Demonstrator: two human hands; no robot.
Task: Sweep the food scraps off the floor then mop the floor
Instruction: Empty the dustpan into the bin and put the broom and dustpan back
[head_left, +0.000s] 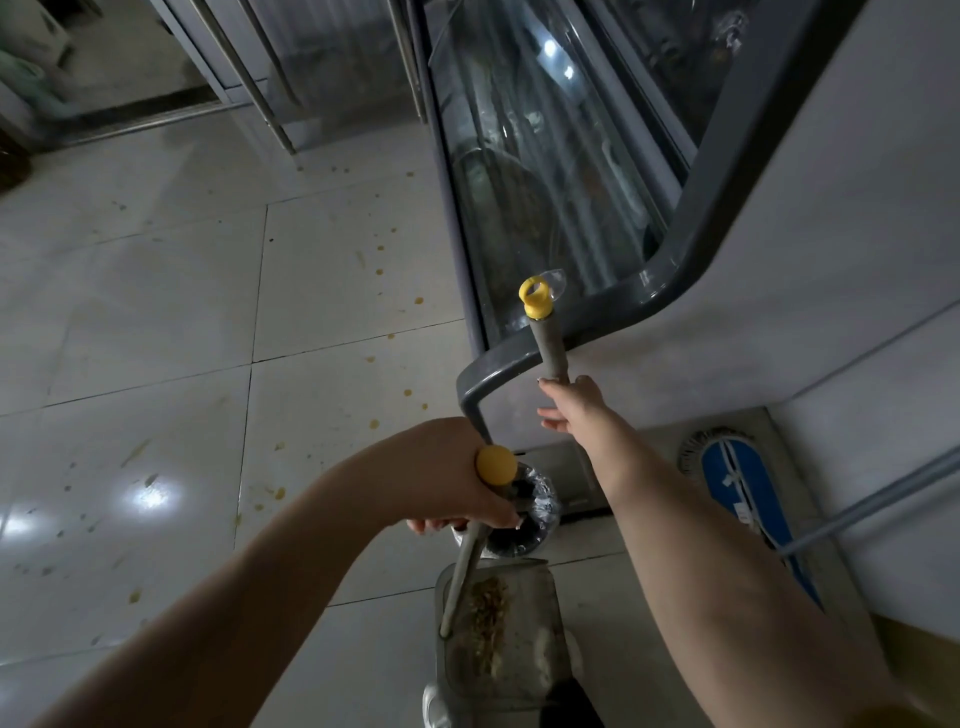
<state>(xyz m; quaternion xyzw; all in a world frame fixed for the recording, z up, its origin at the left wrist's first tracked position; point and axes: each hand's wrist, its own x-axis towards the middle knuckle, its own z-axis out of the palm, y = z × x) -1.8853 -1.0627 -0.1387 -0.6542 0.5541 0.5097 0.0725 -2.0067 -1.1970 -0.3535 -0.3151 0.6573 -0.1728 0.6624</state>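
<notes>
Left hand (457, 493) was wrapped tight around the dustpan handle (467, 561), right under its yellow ball top. The handle ran down to the dustpan (545, 587), which sat on the floor (156, 312) by the person's feet. It had a strip of brown scraps (488, 608) lying in it.

Right hand (574, 410) was reaching forward and holding a grey stick (550, 348) with a yellow loop cap (536, 299), thumb hooked over it and fingers only loosely closed. The stick's lower end was hidden behind the arm.

A small bin (545, 499) with a black liner stood just past the dustpan, right under the left hand. A blue mop (743, 488) leaned off to the right, beside the glass display case (675, 291). The tiles had plenty of yellowish spots (379, 248) scattered along the front of the case.
</notes>
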